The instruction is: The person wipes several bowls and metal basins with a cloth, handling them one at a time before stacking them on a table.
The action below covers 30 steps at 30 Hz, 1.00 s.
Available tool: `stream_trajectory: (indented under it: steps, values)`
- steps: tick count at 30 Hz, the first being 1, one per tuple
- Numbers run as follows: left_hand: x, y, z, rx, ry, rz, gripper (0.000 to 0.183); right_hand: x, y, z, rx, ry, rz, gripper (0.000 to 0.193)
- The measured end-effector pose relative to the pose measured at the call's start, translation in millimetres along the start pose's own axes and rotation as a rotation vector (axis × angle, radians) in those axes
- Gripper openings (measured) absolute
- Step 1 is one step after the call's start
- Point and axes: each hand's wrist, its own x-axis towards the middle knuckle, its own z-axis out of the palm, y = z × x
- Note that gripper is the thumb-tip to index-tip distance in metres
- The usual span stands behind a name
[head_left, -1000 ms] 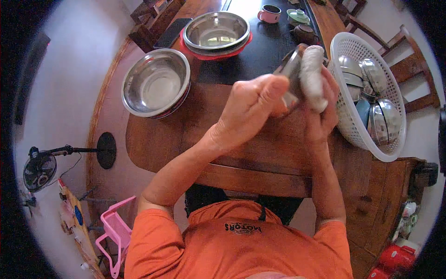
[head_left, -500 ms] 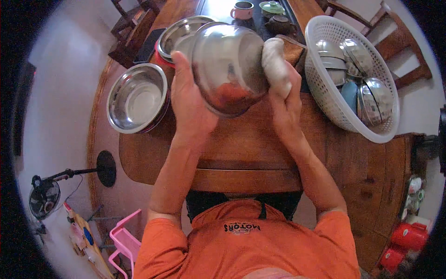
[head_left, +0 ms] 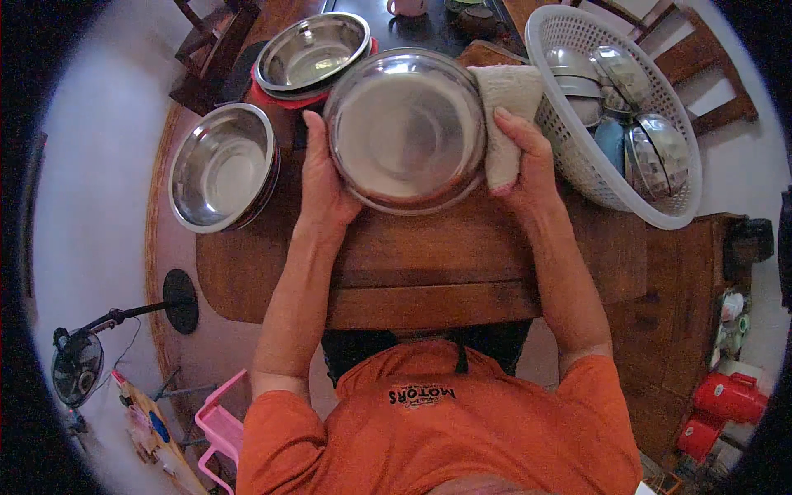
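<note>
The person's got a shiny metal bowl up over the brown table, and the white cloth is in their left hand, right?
Not quite: the white cloth is in the right hand, not the left hand, as the head view shows. The shiny metal bowl is indeed up over the brown table.

Black fan [head_left: 77, 369] at left, pink frame [head_left: 221, 421], red container [head_left: 729, 398], wooden chair [head_left: 711, 56]

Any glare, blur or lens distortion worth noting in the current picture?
Head view: wall trim bows with the fisheye, and the picture's corners go black; head view: bright highlights on the bowls in the basket; head view: soft reflections on the held bowl, with left hand and right hand fairly legible.
</note>
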Motion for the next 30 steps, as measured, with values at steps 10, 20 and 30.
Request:
stream_trajectory:
  steps: [10, 20, 30]
  values:
    - [-5.3, -14.1, 6.3, 0.253, 0.025, -0.083, 0.061, -30.3, -9.6, 25.3, -0.361, 0.234, -0.421, 0.042]
    - [-11.5, -23.5, 5.3, 0.238, -0.352, -0.030, 0.094, -38.1, 15.6, 25.1, -0.397, -0.155, -0.508, 0.052]
    - [-7.2, -16.6, -6.8, -0.089, -0.264, -0.183, 0.080, -37.8, 40.0, 57.8, -0.982, -0.595, -1.098, 0.051]
